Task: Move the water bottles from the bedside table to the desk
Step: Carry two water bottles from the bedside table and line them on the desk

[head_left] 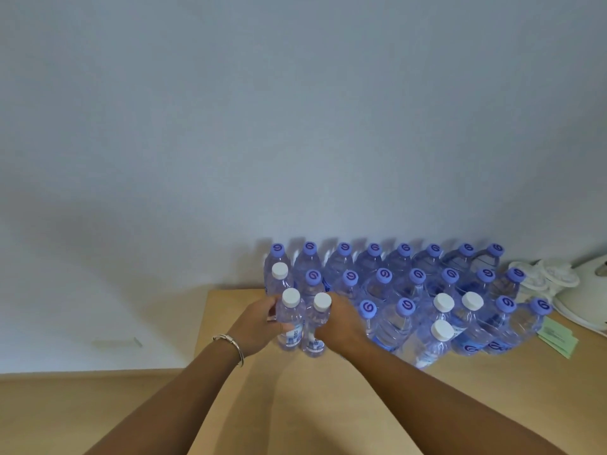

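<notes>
Gripping one white-capped bottle in the left hand and another in the right hand, we judge both are being set on the desk beside the pack; next, let go.

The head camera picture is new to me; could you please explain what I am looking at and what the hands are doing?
There is no machine here. A person wears one wide-angle camera on the head, looking forward and down, so both bare arms reach in from the bottom edge. This is the only view.

The surface is a light wooden table against a plain wall. On it stands a crowd of clear water bottles, most with purple caps, a few with white caps. At the right edge lie green papers and a white object only partly in view.

The left hand, with a bracelet on its wrist, grips one white-capped bottle. The right hand grips a second bottle beside it.
</notes>
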